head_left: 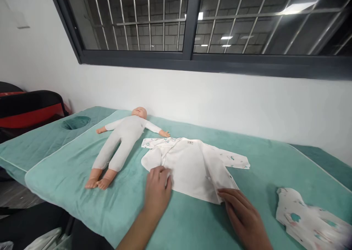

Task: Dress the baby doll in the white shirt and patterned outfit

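Observation:
A white baby shirt (189, 165) lies spread on the green bed cover, its sleeves printed with small patterns and stretched out to both sides. One front panel is folded over near the right side. My left hand (158, 187) is closed at the shirt's lower left edge, the fingertips pinching the cloth. At the lower right corner of the hem, my right hand (244, 217) has its fingers pressed together on the fabric, with the thumb underneath partly hidden. A baby doll (123, 140) in a white bodysuit lies on its back left of the shirt, one hand close to the left sleeve.
Folded white printed baby clothing (308, 217) lies at the right on the green bed cover (192, 228). The padded bed has a face hole (76, 122) at the left. Behind it rise a white wall and a barred window (189, 55). A black and red chair (30, 110) stands far left.

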A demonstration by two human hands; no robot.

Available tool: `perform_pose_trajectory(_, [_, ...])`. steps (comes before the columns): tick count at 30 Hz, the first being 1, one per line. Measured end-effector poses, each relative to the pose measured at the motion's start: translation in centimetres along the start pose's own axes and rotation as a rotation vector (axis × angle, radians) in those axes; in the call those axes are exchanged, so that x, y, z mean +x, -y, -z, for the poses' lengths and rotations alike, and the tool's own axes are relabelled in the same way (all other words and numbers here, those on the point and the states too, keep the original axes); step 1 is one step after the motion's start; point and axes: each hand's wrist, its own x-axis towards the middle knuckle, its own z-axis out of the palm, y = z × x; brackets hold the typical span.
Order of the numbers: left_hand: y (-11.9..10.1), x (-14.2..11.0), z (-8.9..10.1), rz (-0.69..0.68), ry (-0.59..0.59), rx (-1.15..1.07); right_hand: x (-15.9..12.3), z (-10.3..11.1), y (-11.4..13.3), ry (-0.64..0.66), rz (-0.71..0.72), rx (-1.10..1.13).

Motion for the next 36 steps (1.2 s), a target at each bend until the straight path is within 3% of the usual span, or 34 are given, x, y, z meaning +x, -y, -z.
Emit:
perform_pose_trajectory(3, [2.2, -1.1, 1.9, 0.176, -0.025, 0.192, 1.7, -1.6, 1.5, 0.048, -0.054, 0.003])
perform_pose_trajectory(7, [2.9, -1.4, 3.1, 0.356, 0.061, 0.329, 6.7, -5.7, 4.9, 0.306, -0.106, -0.022])
perform_pose_trajectory(10, [3.2, -1.1, 3.6, 0.412, 0.152, 0.357, 10.9, -9.1, 7.1, 0.454, -0.015, -0.011])
perform_pose_trajectory(15, [3.9, -0.6, 4.5, 0.385, 0.205, 0.311, 14.5, -13.0, 8.2, 0.385, 0.043, -0.03])
perform_pose_trajectory(18, [3.9, -0.9, 4.6, 0.353, 0.187, 0.219, 14.7, -13.7, 8.0, 0.337, 0.042, -0.041])
perform_pose_trajectory(24, [3.9, -1.6, 4.1, 0.321, 0.12, 0.077, 14.4, -14.3, 7.7, 0.356, 0.055, -0.101])
perform_pose_trajectory(30, [4.0, -0.1, 3.5, 0.41, 0.181, 0.247, 14.6, -14.5, 7.5, 0.346, 0.011, -0.099])
perform_pose_trajectory(36, [3.8, 0.8, 2.9, 0.376, 0.236, 0.407, 14.3, -14.1, 7.6, 0.332, -0.032, -0.047])
